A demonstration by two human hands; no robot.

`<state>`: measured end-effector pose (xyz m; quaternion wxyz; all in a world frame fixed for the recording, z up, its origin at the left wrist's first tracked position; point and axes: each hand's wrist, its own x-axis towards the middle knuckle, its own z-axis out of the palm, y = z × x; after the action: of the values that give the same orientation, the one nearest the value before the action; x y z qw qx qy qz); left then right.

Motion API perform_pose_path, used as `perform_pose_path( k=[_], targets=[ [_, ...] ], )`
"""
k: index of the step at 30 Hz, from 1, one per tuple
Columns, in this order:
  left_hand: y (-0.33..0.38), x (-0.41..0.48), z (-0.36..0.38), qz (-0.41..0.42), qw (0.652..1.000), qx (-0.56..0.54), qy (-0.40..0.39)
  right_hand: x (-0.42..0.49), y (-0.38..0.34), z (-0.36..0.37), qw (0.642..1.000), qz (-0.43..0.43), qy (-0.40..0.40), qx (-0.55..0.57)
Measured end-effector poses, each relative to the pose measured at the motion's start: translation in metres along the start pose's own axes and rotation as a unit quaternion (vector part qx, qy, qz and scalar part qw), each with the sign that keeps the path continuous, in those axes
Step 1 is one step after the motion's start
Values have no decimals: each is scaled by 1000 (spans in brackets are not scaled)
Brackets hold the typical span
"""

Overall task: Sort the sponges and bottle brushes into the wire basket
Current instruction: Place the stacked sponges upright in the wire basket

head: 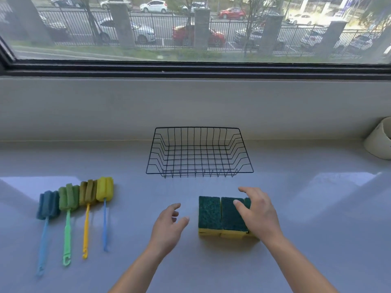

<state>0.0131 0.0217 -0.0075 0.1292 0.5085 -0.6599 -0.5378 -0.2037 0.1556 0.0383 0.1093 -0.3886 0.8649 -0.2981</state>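
A black wire basket [157,163] stands on the grey counter, with nothing in it. In front of it lie yellow sponges [209,214] with dark green scouring tops, side by side. My right hand [259,214] hovers over the right-hand sponges with fingers spread, covering part of them. My left hand [170,226] is open just left of the sponges, apart from them. At the left lie several bottle brushes in a row: a blue-headed one [47,205], a green one [67,197], an olive one [87,192] and a yellow one [104,188], handles pointing toward me.
A cream round container [378,142] sits at the counter's far right edge. A low wall and a wide window run behind the basket. The grey counter [317,208] stretches to both sides.
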Motion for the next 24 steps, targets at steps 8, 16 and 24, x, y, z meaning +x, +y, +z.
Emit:
perform_pose_path(
  k=[8, 16, 24],
  targets=[
    [-31, -17, -38, -21, 998, 32, 46, 7, -32, 18, 997, -41, -69, 13],
    [-31, -14, -7, 3, 998, 41, -44, 17, -18, -1, 942, -111, -285, -138],
    [6, 7, 26, 200, 954, 213, -69, 32, 12, 5, 911, -154, -279, -262]
  ],
)
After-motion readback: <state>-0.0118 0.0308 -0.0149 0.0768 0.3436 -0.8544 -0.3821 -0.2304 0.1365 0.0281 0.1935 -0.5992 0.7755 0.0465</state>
